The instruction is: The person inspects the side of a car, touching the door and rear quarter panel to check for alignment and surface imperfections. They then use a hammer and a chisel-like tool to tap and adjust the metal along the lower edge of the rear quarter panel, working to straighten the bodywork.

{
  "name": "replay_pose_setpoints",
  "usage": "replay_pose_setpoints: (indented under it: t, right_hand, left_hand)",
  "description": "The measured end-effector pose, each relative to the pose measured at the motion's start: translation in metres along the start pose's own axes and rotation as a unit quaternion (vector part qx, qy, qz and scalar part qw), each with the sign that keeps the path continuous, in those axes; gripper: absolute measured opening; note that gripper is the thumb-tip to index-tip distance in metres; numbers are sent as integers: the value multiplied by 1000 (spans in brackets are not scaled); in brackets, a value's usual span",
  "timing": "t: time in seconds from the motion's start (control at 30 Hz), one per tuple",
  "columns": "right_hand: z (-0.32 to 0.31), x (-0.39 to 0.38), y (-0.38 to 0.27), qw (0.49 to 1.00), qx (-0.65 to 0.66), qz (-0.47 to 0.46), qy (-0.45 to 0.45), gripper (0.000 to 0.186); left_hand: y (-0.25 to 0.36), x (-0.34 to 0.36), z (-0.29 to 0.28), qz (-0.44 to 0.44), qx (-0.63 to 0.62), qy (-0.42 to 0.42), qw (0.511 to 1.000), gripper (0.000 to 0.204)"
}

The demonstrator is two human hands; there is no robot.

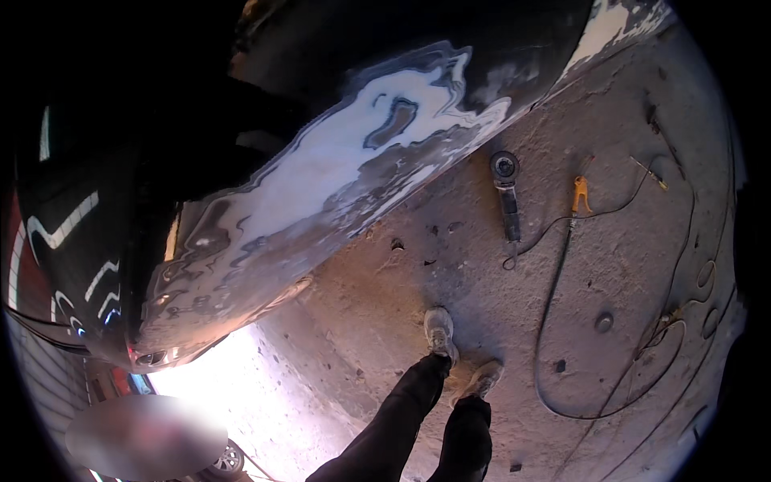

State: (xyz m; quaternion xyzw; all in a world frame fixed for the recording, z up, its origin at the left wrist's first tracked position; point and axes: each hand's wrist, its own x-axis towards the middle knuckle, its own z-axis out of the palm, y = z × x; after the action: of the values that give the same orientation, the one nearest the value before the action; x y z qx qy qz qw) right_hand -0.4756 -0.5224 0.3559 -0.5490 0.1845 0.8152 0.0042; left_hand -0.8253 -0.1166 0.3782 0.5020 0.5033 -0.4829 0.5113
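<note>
Neither of my hands shows. A dark car body fills the upper left, its lower panel sanded through in patches of white, grey and brown with wavy edges. Beside it on the dusty floor lies an angle grinder, its cord trailing off to the right. To the right of the grinder rests an orange air blow gun, attached to a dark hose that curves across the floor. My legs and light, dusty shoes stand on the floor below the panel.
More cables and hoses lie tangled at the right. A thin piece with a yellow end sits on the cord beyond the blow gun. A small round dark object and bits of debris dot the floor. Bright light and a car wheel appear at lower left.
</note>
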Motion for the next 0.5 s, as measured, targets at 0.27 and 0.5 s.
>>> replay_pose_setpoints:
  t: [0.27,0.5]
  right_hand:
    - [-34,20,-91,996,-50,-60,45,35]
    - [-73,33,-104,992,-87,-75,51,35]
  left_hand:
    - [78,61,-29,14,-38,82,996,30]
    - [116,82,-13,29,-53,101,993,29]
